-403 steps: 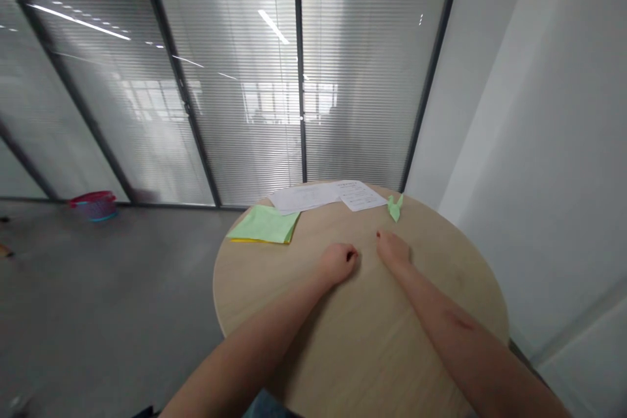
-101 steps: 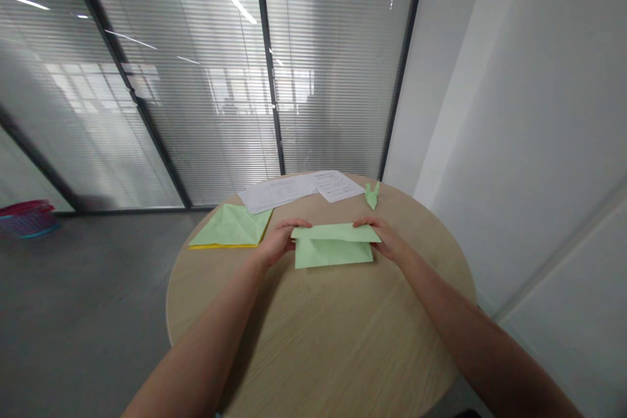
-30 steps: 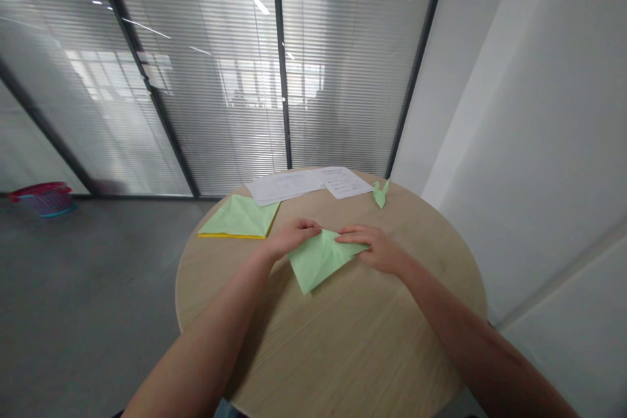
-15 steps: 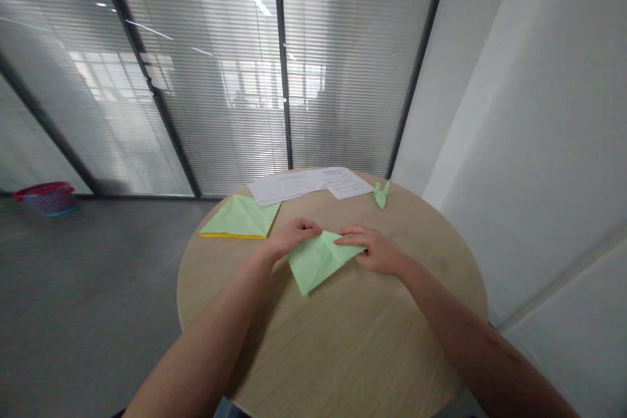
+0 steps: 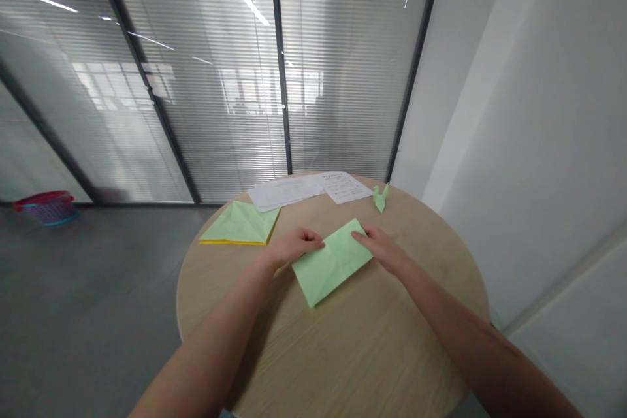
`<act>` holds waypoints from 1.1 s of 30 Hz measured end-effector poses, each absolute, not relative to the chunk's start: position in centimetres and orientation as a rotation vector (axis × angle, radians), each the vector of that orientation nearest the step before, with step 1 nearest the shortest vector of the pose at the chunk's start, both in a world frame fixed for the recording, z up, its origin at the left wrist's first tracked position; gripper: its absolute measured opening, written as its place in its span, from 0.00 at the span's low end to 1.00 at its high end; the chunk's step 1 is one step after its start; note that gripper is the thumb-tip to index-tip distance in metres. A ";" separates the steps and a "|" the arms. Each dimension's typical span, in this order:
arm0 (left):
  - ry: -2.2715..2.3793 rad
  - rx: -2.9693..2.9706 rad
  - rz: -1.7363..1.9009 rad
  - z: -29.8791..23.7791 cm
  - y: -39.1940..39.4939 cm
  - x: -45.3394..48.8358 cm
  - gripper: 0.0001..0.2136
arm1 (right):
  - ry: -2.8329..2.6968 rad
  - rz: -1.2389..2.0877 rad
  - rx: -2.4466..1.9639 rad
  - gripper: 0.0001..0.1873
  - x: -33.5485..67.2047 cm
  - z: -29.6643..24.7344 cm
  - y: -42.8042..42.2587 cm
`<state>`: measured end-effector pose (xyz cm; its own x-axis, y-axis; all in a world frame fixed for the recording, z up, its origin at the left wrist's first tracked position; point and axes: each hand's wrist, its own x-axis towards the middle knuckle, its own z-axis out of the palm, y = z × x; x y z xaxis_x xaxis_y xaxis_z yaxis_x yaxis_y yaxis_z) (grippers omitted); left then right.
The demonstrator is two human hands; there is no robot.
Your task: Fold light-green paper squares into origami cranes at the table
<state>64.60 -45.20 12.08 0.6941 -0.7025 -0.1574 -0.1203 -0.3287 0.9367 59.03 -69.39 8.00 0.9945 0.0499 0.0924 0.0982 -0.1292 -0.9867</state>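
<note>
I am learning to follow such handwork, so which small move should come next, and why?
Perhaps press the held green paper flat on the table: the left hand and right hand grip its edges, and its surface shows creases.

Over the bench, at mid-frame, a paper sheet sits between left hand and right hand. Left of them lies a paper stack; behind, along the bench's far edge, pages, then a paper crane rightward. A basket stands on the floor, far left.
</note>
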 end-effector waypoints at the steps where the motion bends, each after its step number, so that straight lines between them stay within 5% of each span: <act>1: -0.620 1.839 -0.668 11.9 -45.3 64.7 0.16 | -0.061 -0.016 -1.628 0.21 59.2 7.8 -69.4; 13: -0.321 1.559 -0.359 10.8 -45.9 65.7 0.15 | -0.215 0.071 -1.083 0.21 58.8 9.3 -69.7; 27: -0.411 1.652 -0.226 9.2 -47.7 65.5 0.14 | -0.096 0.120 -1.469 0.15 58.8 7.8 -68.0; 33: -0.475 1.872 0.112 9.8 -49.3 63.0 0.28 | -0.095 -0.220 -1.719 0.13 59.0 8.0 -67.7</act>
<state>62.97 -49.28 9.81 0.9138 -0.2676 0.3055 -0.3762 -0.2741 0.8851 59.03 -67.68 8.01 0.9778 -0.0621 0.2001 0.1881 -0.1605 -0.9689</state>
